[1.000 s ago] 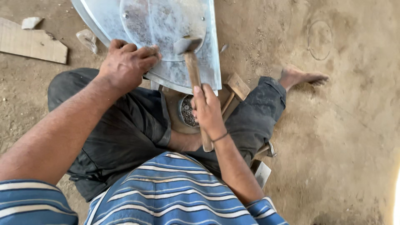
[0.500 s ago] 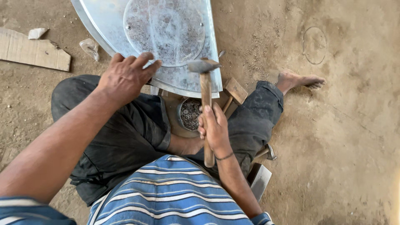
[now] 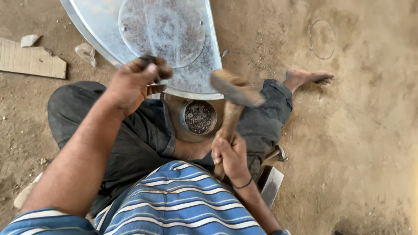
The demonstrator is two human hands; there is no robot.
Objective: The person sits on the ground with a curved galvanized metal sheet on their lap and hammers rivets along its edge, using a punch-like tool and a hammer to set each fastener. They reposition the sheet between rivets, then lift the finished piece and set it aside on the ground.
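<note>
Resting on the seated person's lap and on the dirt floor (image 3: 370,130) beyond the knees: one sheet-metal piece (image 3: 191,78), pale grey, curved along its left edge, straight at the near edge, with a round disc (image 3: 161,32) fixed flat on its face.
- Handling, judged: thin and stiff but springy, light for its spread, likely to ring and shift under a blow; cut edges look sharp, so the safe hold is a pinch over the near rim, away from the corners.
- Left hand (image 3: 130,82): closed over the near rim of the sheet, fingers curled on top, pinning it down.
- Right hand (image 3: 230,156): clamped around the low end of a wooden handle; hammer (image 3: 233,93) raised above the sheet's near right corner, head blurred.
- Small round tin (image 3: 198,117): between the knees, just below the sheet's edge, filled with small dark metal bits, too small to tell which.
- Bare foot (image 3: 307,78): right of the sheet, on the floor.
- Cardboard scrap (image 3: 30,61): far left, well apart.
- Metal tool (image 3: 272,182): beside the right thigh, partly hidden.
</note>
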